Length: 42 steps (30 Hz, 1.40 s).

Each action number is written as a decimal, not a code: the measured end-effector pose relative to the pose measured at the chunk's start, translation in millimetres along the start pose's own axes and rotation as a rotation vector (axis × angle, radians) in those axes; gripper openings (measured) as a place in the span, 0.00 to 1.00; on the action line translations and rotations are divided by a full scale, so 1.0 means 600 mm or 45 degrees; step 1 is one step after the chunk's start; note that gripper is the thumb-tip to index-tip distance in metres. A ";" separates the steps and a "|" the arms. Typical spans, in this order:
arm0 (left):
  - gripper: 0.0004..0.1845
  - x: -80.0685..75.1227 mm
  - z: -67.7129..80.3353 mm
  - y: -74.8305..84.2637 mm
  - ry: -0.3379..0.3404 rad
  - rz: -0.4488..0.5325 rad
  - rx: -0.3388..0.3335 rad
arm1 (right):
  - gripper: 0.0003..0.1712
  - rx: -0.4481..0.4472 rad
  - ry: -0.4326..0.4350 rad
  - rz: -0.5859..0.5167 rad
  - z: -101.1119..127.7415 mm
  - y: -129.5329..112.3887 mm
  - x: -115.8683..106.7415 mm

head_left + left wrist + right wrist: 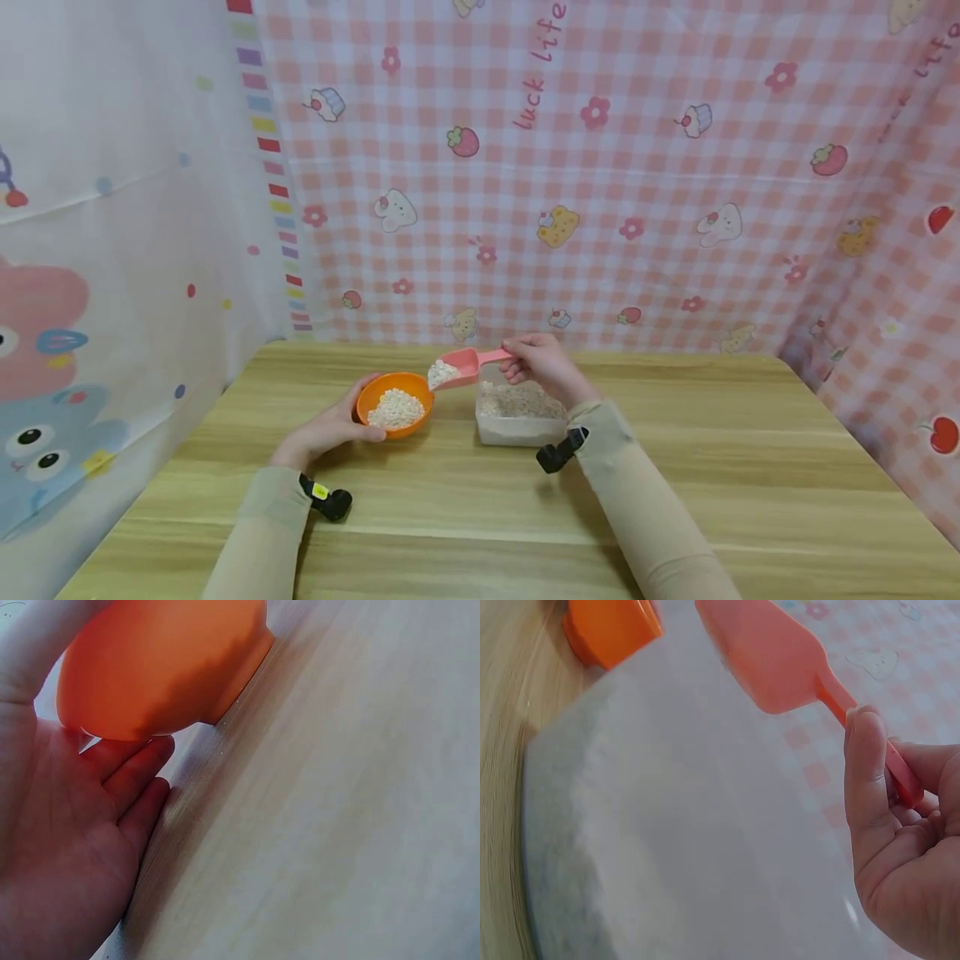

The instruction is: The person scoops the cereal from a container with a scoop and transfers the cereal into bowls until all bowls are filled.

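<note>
An orange bowl (pixel 406 430) with pale flakes (pixel 396 408) in it stands on the table, left of the middle. My left hand (pixel 335 427) holds it from the left side, thumb along the near wall and fingers round the far side. In my right hand (pixel 546 364), the handle of a pink scoop (pixel 780 656) is pinched between thumb and fingers. A heap of pale flakes (pixel 442 372) lies at the scoop's front end, right by the bowl's right rim. Below the right hand is a clear plastic box (pixel 517 433) partly filled with flakes (pixel 525 402).
The wooden table (pixel 450 525) reaches back to a pink checked cloth (pixel 525 275) hanging behind it. A white printed cloth (pixel 150 250) hangs along the left side. Each wrist wears a small black camera.
</note>
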<state>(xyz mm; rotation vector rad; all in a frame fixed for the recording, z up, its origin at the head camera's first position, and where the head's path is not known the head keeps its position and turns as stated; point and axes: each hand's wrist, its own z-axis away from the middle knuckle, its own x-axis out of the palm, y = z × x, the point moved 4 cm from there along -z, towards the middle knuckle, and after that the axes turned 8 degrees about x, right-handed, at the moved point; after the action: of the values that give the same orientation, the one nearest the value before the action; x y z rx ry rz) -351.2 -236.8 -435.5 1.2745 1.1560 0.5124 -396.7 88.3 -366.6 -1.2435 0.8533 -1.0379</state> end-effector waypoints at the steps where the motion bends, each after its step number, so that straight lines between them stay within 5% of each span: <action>1: 0.57 0.000 0.000 0.000 0.001 0.005 -0.001 | 0.17 0.002 -0.005 0.011 -0.002 -0.001 0.004; 24: 0.57 -0.001 0.002 -0.003 -0.003 0.015 -0.027 | 0.13 -0.013 -0.172 0.332 -0.032 -0.003 0.110; 42: 0.56 -0.003 0.000 -0.007 -0.007 0.045 -0.012 | 0.12 -0.267 -0.353 0.711 -0.021 -0.032 0.148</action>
<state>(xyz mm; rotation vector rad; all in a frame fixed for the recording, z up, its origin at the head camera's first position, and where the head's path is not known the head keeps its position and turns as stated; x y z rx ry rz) -352.9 -239.4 -438.8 1.2895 1.1270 0.5400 -382.8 0.1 -346.6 -1.1877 1.0278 -0.3277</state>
